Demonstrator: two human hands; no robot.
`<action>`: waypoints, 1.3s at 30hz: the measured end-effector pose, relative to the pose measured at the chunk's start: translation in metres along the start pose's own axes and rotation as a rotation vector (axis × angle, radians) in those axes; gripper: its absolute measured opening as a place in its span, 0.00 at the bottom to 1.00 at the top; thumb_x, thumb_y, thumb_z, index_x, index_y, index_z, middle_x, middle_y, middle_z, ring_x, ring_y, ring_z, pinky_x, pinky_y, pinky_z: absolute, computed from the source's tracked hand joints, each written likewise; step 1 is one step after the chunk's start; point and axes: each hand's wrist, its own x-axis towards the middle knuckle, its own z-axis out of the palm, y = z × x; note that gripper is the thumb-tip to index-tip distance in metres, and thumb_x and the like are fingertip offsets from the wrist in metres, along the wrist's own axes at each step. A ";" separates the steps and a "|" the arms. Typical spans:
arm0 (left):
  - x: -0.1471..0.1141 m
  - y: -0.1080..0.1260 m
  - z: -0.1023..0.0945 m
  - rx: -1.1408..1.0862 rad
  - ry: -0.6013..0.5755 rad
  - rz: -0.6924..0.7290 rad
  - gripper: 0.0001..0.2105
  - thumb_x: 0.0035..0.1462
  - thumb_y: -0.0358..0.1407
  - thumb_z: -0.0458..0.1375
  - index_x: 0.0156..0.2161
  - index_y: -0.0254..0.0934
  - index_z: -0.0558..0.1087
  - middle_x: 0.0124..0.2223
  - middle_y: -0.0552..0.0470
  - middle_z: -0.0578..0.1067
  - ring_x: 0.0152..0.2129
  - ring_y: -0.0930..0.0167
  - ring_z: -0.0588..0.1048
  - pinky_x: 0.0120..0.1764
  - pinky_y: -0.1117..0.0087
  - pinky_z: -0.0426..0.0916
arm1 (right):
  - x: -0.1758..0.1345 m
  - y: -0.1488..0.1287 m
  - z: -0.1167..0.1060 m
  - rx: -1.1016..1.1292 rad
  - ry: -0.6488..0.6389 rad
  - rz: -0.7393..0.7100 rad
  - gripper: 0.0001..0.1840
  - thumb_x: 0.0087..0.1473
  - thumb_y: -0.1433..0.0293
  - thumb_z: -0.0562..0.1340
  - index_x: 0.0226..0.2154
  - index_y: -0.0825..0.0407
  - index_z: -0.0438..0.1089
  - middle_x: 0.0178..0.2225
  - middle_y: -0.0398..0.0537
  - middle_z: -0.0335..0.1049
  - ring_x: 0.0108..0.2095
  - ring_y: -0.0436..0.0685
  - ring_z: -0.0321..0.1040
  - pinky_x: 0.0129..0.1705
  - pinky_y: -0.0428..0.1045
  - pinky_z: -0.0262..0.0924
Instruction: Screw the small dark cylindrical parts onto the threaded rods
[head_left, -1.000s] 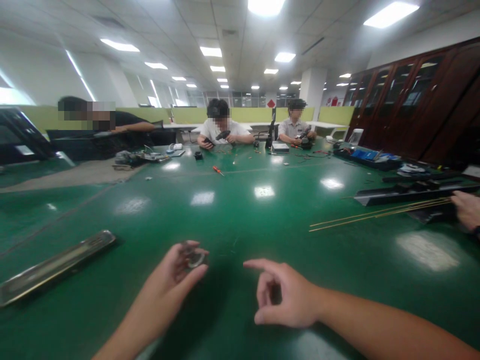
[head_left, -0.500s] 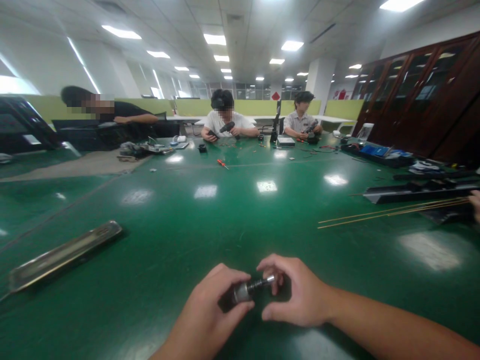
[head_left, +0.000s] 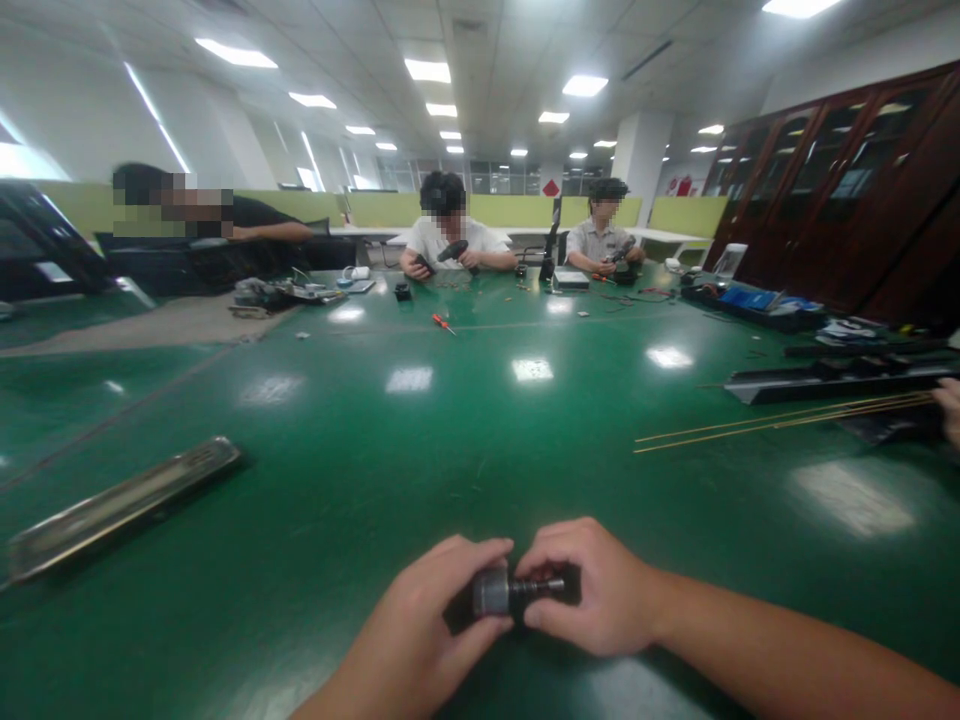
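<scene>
A grey and black cylindrical part with a thin, stepped shaft and a shiny metal tip is held just above the green table at the bottom centre. My left hand grips its thick grey body between thumb and fingers. From the other side, my right hand has thumb and fingers closed around the dark collar where the shaft begins. The shaft lies roughly level, its tip pointing right into my right palm. The exact kind of part cannot be made out.
A long metal tray-like piece lies at left on the green table. Thin brass-coloured rods and a black rail are at right, near another person's hand. A red screwdriver lies farther back. Several people sit around.
My right hand has moved left and closed its fingers around the shaft's base. The part has turned from slightly tilted up to nearly level. My left hand keeps its grip.
</scene>
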 end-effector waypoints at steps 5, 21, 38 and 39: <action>0.000 0.000 0.001 -0.036 -0.019 0.028 0.23 0.56 0.28 0.65 0.55 0.52 0.72 0.43 0.59 0.78 0.39 0.74 0.76 0.43 0.76 0.71 | 0.000 0.000 0.001 0.002 -0.014 -0.009 0.11 0.52 0.64 0.67 0.35 0.54 0.78 0.27 0.45 0.73 0.26 0.52 0.68 0.31 0.46 0.59; 0.006 0.013 0.000 -0.087 -0.026 -0.022 0.13 0.57 0.27 0.65 0.45 0.46 0.77 0.40 0.58 0.79 0.37 0.74 0.76 0.41 0.75 0.68 | 0.001 -0.003 0.000 -0.017 -0.007 -0.029 0.09 0.55 0.65 0.65 0.32 0.54 0.79 0.24 0.45 0.72 0.24 0.50 0.66 0.29 0.45 0.56; 0.007 0.015 -0.002 -0.048 0.018 0.067 0.12 0.58 0.29 0.65 0.46 0.46 0.76 0.40 0.58 0.80 0.36 0.74 0.76 0.40 0.75 0.70 | 0.000 -0.006 -0.003 -0.018 -0.004 -0.033 0.09 0.56 0.65 0.65 0.32 0.53 0.79 0.25 0.45 0.73 0.25 0.51 0.67 0.30 0.46 0.57; 0.007 0.014 -0.002 -0.044 0.021 0.071 0.12 0.58 0.29 0.64 0.46 0.46 0.76 0.40 0.57 0.80 0.36 0.74 0.76 0.40 0.75 0.70 | 0.000 -0.006 -0.003 -0.019 -0.007 -0.030 0.09 0.56 0.65 0.65 0.32 0.53 0.79 0.25 0.45 0.73 0.25 0.51 0.67 0.30 0.46 0.57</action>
